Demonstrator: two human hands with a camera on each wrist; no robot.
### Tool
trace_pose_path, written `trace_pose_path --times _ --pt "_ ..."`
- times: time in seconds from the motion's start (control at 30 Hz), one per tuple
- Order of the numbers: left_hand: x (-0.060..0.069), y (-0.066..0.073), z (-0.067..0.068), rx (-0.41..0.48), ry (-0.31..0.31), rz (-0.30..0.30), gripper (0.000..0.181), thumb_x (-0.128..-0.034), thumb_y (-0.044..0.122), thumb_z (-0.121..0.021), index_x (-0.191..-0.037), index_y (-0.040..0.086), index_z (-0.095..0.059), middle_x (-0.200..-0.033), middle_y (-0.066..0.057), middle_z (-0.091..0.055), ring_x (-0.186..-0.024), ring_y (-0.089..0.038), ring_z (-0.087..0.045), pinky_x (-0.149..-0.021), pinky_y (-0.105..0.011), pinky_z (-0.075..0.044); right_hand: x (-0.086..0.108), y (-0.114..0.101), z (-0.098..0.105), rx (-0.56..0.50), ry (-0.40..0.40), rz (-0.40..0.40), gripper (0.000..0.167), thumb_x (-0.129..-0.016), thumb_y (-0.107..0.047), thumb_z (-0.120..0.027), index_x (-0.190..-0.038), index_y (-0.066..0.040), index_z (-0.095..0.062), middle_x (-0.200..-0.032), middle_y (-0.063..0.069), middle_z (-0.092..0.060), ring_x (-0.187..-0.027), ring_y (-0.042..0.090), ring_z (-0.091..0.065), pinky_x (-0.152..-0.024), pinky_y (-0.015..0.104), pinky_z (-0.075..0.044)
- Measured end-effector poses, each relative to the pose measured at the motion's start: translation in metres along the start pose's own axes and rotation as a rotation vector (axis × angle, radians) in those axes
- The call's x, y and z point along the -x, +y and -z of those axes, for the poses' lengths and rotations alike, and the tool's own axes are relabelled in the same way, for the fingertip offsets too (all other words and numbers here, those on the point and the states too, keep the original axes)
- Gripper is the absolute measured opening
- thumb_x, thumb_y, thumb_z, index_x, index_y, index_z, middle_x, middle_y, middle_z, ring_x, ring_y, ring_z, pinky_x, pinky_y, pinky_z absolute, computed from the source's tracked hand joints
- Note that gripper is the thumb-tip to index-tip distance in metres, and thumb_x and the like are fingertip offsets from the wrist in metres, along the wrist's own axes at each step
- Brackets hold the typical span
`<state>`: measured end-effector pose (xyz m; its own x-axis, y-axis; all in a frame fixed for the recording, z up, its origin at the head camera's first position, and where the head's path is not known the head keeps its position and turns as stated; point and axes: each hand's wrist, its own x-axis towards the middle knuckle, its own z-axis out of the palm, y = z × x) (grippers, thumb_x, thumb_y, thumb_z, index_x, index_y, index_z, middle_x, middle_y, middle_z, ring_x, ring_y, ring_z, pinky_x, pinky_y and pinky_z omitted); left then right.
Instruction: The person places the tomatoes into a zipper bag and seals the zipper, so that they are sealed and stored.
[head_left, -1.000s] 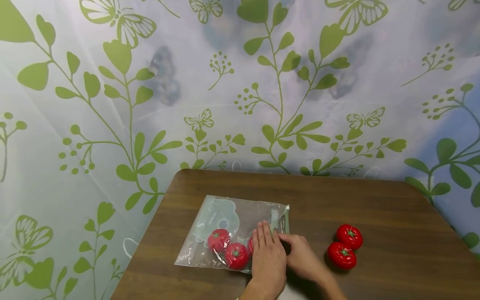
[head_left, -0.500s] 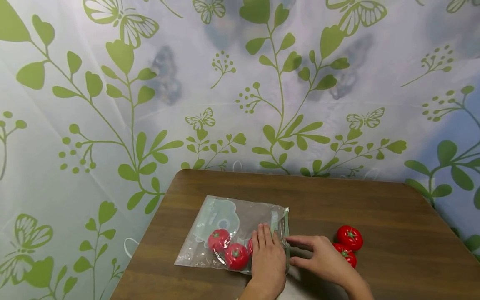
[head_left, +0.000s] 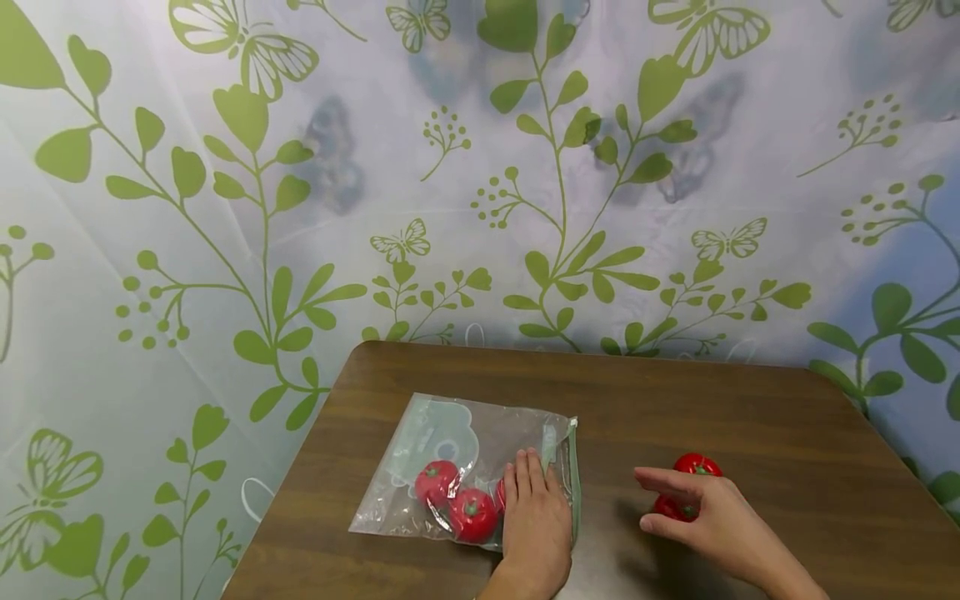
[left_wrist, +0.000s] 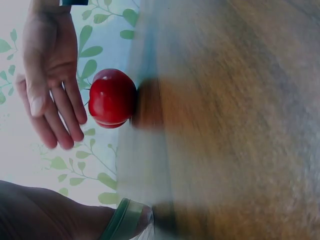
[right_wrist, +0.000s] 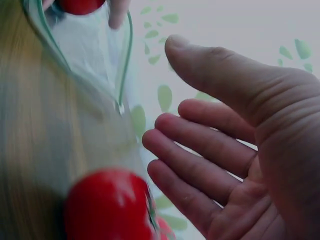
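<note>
A clear zip bag (head_left: pixel 495 433) with a green edge lies flat on the table, with red tomatoes (head_left: pixel 472 512) inside it. My left hand (head_left: pixel 536 521) rests on the bag near its mouth, fingers straight, partly covering one tomato. In the right wrist view the bag's mouth (right_wrist: pixel 120 82) gapes towards the right side. Two more glossy tomatoes sit on the table to the right: the far one (head_left: pixel 696 464) and the near one (head_left: pixel 670 507). Beside them hovers my right hand (head_left: pixel 712 517), thumb and fingers spread, holding nothing and partly hiding both. The left wrist view shows this hand (left_wrist: pixel 52 80) apart from a tomato (left_wrist: pixel 111 97).
The brown wooden table (head_left: pixel 600 387) has rounded far corners. Behind it hangs a pale curtain (head_left: pixel 465 192) printed with green leaves and butterflies. A white loop (head_left: pixel 255 498) sticks out by the table's left edge.
My right hand has let go of the bag's mouth and moved right to the two loose tomatoes. My left hand has stayed on the bag.
</note>
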<state>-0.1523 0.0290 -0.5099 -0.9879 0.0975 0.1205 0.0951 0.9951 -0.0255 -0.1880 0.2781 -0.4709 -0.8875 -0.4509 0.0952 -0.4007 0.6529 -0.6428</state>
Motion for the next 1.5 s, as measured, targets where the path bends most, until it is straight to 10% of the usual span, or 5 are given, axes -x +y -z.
trace_pose_path --times 0.5,0.77,1.23,1.5 --pt "-0.002 0.000 0.000 0.026 -0.021 0.004 0.067 -0.0900 0.032 -0.088 -0.151 0.014 -0.067 -0.166 -0.016 -0.053 -0.157 -0.038 -0.048 -0.130 -0.052 -0.039 0.031 0.039 0.041 0.062 -0.015 -0.274 0.064 -0.094 -0.045 -0.086 -0.147 -0.012 -0.070 -0.144 0.019 -0.072 -0.125 0.038 -0.074 -0.082 0.027 -0.065" --pt "-0.003 0.000 -0.001 0.020 -0.022 0.001 0.071 -0.0866 0.033 -0.091 -0.151 0.014 -0.067 -0.166 -0.016 -0.054 -0.157 -0.038 -0.048 -0.130 -0.051 -0.039 0.038 0.059 0.051 0.036 0.011 -0.352 0.072 -0.095 -0.048 -0.085 -0.151 -0.008 -0.066 -0.149 0.022 -0.068 -0.116 0.009 -0.076 -0.081 0.026 -0.065" --pt "-0.003 0.000 0.000 0.023 -0.029 0.005 0.072 -0.0850 0.033 -0.092 -0.150 0.015 -0.067 -0.167 -0.016 -0.053 -0.157 -0.037 -0.048 -0.131 -0.050 -0.038 0.049 0.079 0.063 0.080 0.009 -0.405 0.082 -0.092 -0.048 -0.087 -0.152 0.002 -0.061 -0.146 0.029 -0.067 -0.124 0.043 -0.073 -0.082 0.036 -0.067" --pt "-0.004 0.000 0.000 0.032 -0.058 -0.001 0.077 -0.0832 0.033 -0.094 -0.152 0.014 -0.066 -0.168 -0.016 -0.052 -0.159 -0.037 -0.046 -0.131 -0.051 -0.037 0.056 0.096 0.078 0.126 0.021 -0.412 0.083 -0.094 -0.049 -0.085 -0.153 0.003 -0.059 -0.146 0.031 -0.066 -0.107 0.019 -0.080 -0.078 0.037 -0.066"
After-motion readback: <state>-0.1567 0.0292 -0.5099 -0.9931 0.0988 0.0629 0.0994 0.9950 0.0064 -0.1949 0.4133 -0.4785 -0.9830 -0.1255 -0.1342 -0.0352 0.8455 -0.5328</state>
